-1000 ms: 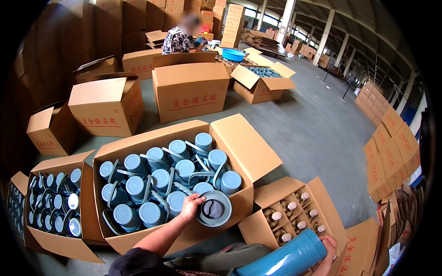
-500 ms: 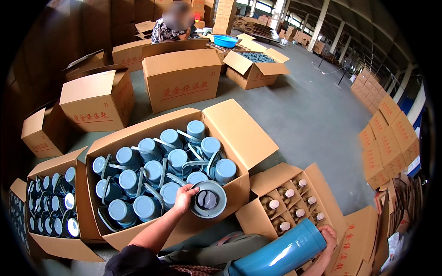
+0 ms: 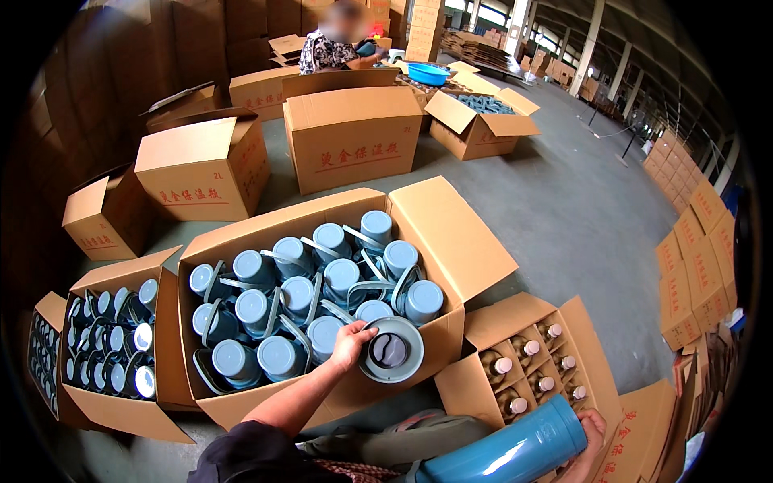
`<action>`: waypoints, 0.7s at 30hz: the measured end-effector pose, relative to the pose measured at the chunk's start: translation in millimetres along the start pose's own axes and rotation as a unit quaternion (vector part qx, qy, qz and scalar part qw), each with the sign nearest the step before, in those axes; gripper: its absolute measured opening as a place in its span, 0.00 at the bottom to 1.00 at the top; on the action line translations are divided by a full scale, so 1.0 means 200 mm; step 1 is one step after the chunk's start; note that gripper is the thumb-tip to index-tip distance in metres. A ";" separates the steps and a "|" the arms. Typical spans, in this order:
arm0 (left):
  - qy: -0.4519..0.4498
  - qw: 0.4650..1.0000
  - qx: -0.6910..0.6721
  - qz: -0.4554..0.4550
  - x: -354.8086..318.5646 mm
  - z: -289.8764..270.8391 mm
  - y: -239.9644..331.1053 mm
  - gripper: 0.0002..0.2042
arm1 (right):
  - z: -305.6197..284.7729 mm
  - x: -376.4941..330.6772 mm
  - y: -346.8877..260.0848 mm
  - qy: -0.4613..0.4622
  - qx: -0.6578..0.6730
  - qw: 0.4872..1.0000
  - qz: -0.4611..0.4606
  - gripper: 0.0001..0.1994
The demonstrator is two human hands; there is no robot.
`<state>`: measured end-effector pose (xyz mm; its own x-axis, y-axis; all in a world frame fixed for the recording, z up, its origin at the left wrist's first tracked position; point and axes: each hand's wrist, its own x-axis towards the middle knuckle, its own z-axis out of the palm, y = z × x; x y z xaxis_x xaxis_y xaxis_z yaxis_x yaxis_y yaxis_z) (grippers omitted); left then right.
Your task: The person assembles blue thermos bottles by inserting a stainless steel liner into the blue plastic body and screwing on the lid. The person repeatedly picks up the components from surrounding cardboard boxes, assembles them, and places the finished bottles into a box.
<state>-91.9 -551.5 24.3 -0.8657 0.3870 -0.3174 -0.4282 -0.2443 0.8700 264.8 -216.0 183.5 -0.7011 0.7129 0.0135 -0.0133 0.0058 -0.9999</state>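
My left hand (image 3: pixel 351 344) pinches the rim of a round blue-grey cap-like part (image 3: pixel 409 362) with a dark plug at its centre. That part is held over the near right corner of a large open carton (image 3: pixel 486 229). Several blue lidded containers (image 3: pixel 298 295) with strap handles stand packed in this carton. My right hand (image 3: pixel 593 433) grips the far end of a blue cylindrical flask shell (image 3: pixel 507 447), which lies tilted across my lap. Its lower end runs out of the picture. Beside it, a divided carton (image 3: pixel 506 308) holds several glass bottles (image 3: pixel 519 405) with pale caps.
More open cartons (image 3: pixel 193 173) stand on the left and farther back, one (image 3: pixel 481 141) with small blue parts. A co-worker (image 3: pixel 330 52) sits at the back near a blue basin (image 3: pixel 428 74). Stacked cartons (image 3: pixel 694 266) and flattened cardboard (image 3: pixel 708 378) line the right side.
My view has turned slightly, so everything sits farther right in the picture. Both hands keep their holds. The co-worker's arm has come down and out, with something dark blue at the hand.
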 end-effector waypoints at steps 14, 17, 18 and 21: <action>0.003 1.000 0.000 0.008 0.00 -0.05 -0.01 0.06 | 0.02 0.00 0.01 -0.006 0.009 1.000 0.029 0.09; -0.007 1.000 -0.002 -0.005 0.03 0.00 -0.01 0.06 | 0.17 0.00 -0.07 0.143 -0.035 0.986 -0.074 0.12; -0.011 1.000 -0.010 -0.012 0.02 0.04 0.01 0.06 | 0.13 0.01 -0.12 0.175 -0.082 0.977 -0.087 0.14; 0.031 0.990 0.126 0.052 0.06 0.09 -0.06 0.07 | 0.13 -0.04 -0.37 0.261 -0.135 0.941 -0.167 0.22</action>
<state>-91.5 -527.3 16.5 -0.9196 0.3136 -0.2364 -0.2640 -0.0478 0.9633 252.8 -239.6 258.1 -0.2432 0.8869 0.3928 0.0611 0.4181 -0.9063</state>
